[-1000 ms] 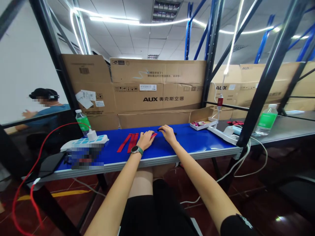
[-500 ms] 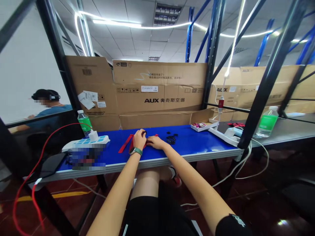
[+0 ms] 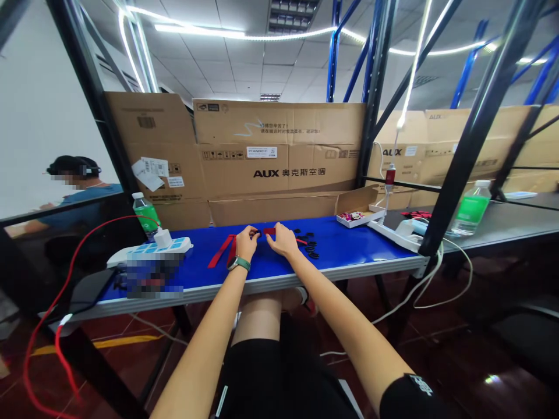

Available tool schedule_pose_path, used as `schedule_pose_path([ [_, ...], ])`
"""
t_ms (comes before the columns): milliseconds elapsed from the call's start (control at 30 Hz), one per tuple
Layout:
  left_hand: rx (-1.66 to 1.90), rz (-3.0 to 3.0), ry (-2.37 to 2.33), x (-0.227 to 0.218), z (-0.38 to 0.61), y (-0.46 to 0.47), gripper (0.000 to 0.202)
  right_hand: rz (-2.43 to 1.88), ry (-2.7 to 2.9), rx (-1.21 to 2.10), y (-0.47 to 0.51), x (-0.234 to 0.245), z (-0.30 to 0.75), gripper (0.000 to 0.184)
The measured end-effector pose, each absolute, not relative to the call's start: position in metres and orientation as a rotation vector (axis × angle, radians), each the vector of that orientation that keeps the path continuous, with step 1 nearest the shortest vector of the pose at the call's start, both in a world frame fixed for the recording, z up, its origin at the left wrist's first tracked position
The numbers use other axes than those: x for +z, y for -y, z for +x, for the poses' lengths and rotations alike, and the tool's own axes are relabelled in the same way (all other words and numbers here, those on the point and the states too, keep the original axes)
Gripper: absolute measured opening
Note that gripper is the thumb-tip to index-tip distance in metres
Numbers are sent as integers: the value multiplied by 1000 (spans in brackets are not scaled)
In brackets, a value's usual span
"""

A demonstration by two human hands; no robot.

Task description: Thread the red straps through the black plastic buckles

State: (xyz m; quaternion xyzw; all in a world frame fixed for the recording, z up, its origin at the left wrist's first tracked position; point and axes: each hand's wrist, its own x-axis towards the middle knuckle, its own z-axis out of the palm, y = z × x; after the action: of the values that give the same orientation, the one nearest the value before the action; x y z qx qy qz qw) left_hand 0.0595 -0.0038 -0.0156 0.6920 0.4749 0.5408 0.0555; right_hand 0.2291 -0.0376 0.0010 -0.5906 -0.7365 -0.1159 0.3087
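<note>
The fingers (image 3: 254, 233) of the left hand (image 3: 247, 242) are bunched, their tips meeting at a small black piece (image 3: 258, 233), though at this size a true pinch cannot be confirmed. The fingers (image 3: 275, 231) of the right hand (image 3: 282, 241) sit close together, tips down at the near end of a short red strap (image 3: 269, 231) that spans the small gap between the hands; whether they grip it or only press it is hard to tell.

Just beyond the right fingers, a thin red end (image 3: 301, 241) pokes out past the hand. Farther right of them lies a loose scatter of black rings (image 3: 311, 245), many pieces in all, none of them in either hand. Left of the left hand, a long red strap (image 3: 221, 251) lies slanted on the blue table (image 3: 349, 247), with its end near the left wrist, which wears a sports watch (image 3: 239, 263).

So one strap is in the hands, while another strap and the rings lie untouched. Well right of the fingers sits an open cardboard tray (image 3: 356, 217) holding small red-and-white items.
</note>
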Motion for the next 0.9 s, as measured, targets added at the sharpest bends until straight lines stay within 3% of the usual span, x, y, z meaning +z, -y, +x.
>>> schedule_pose_path([
  [233, 1543, 2039, -1520, -20, 60, -2, 9, -1631, 2125, -199, 32, -9, 230, 57],
  [400, 1548, 2118, -1577, -19, 60, 1, 9, -1678, 2083, -210, 33, -5, 232, 41],
  [600, 1549, 2086, -1589, -16, 62, 7, 6, -1669, 2058, -180, 35, -4, 228, 48],
  [767, 1540, 2020, -1587, -15, 62, 7, 7, -1485, 2239, -108, 29, -3, 231, 31],
  [900, 1545, 1984, -1592, -14, 62, 8, 10, -1503, 2216, -81, 28, -4, 233, 32],
])
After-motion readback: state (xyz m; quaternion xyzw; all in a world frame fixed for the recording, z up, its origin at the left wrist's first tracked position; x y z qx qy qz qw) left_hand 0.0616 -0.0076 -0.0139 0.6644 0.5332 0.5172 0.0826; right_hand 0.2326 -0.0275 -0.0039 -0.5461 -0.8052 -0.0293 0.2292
